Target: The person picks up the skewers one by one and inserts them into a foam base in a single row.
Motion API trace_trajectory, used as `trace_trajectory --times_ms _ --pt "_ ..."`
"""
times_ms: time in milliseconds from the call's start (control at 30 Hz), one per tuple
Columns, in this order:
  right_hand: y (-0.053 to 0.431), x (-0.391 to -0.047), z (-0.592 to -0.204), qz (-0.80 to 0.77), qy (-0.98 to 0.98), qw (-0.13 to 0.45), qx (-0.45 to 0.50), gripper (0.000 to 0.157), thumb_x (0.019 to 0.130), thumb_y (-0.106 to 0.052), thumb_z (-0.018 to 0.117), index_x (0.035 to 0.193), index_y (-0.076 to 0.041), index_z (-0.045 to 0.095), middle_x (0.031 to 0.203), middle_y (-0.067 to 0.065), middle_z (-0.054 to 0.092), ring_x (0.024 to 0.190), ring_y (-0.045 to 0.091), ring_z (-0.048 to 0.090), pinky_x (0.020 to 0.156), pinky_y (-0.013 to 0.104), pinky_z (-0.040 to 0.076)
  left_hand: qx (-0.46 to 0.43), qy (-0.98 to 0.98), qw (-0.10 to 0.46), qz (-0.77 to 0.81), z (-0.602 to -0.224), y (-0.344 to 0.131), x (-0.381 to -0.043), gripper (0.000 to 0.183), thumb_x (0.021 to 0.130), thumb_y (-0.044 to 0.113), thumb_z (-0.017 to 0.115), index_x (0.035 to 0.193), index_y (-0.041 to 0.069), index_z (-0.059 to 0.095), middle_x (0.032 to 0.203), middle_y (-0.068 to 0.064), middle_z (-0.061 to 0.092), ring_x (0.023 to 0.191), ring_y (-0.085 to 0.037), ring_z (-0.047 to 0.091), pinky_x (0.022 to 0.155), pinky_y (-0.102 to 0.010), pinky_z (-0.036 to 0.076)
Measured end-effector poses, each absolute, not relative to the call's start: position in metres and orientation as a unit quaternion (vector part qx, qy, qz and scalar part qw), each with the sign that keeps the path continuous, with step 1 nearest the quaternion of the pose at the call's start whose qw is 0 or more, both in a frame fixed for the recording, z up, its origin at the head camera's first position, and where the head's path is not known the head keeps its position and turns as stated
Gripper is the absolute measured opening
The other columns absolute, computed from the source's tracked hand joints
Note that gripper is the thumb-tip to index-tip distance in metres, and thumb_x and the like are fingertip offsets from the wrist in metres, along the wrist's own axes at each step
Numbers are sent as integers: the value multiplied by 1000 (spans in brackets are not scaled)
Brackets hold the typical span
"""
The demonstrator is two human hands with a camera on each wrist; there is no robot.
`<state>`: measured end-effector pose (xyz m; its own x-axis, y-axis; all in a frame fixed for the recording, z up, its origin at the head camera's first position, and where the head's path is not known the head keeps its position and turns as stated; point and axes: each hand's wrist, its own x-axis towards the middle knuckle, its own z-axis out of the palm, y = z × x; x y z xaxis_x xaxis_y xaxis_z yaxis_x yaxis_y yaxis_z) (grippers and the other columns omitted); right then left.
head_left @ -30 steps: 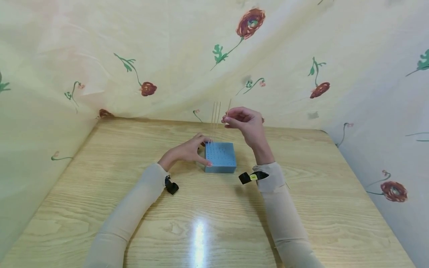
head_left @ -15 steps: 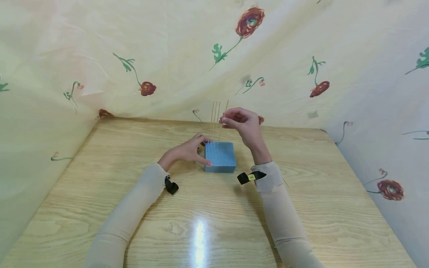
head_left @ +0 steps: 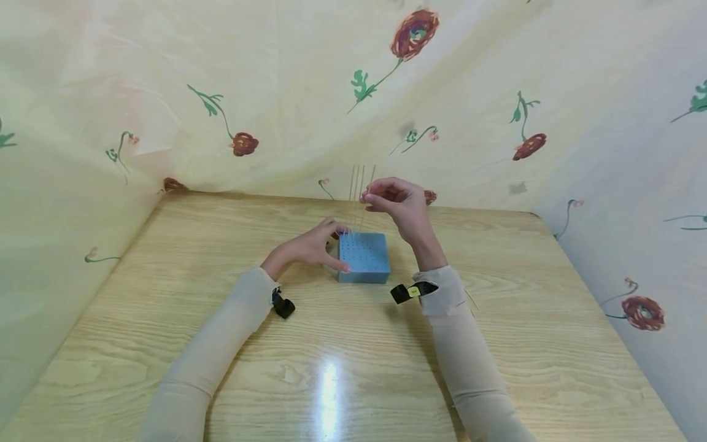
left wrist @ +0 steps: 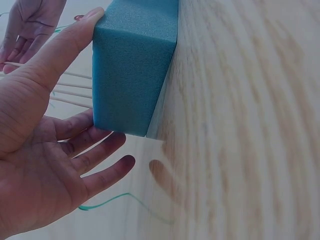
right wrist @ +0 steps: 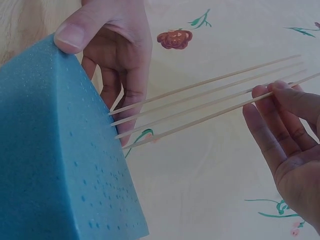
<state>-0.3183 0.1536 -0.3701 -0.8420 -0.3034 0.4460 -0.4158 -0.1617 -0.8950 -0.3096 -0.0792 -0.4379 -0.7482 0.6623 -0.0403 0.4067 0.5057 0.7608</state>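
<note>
A blue foam block (head_left: 364,255) with rows of small holes in its top sits on the table. My left hand (head_left: 309,247) holds it from the left, thumb at the near edge and fingers at the far side. Three thin wooden skewers (right wrist: 200,85) stand in a row in holes along the block's back edge. My right hand (head_left: 405,212) pinches another skewer (right wrist: 215,114) between thumb and fingertips, above and behind the block. This skewer leans slightly, its lower tip at the block's top beside the row; whether it is inside a hole I cannot tell.
On the wooden table (head_left: 265,374) another thin skewer (head_left: 472,299) lies beside the right sleeve, partly hidden by it. Flower-printed cloth (head_left: 309,73) hangs behind the table and along both sides.
My right hand has moved slightly left, bringing the pinched skewer's lower end to the block's top next to the standing ones. The left hand stays on the block.
</note>
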Motion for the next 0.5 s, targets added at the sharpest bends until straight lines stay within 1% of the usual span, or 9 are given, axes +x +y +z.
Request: trace_trajectory --times_ms 233,400,500 --pt "153 -318 -371 707 -648 41 281 11 91 5 72 102 4 73 94 4 76 85 17 75 76 33 62 310 850 168 391 -438 -79 -308 89 84 28 86 154 4 37 142 -14 36 137 -33 39 116 -49 37" --pt "154 -319 -371 707 -647 42 283 11 91 5 72 101 0 74 94 4 76 85 18 75 77 33 62 312 849 167 393 -437 -79 -308 87 84 28 86 153 4 38 142 -14 36 137 -33 39 116 -49 37" --pt "154 -319 -370 707 -648 41 280 11 91 5 72 102 3 73 94 4 76 85 18 75 77 33 62 313 848 168 392 -437 -79 -308 87 85 28 85 153 4 37 141 -14 36 137 -33 39 116 -49 36"
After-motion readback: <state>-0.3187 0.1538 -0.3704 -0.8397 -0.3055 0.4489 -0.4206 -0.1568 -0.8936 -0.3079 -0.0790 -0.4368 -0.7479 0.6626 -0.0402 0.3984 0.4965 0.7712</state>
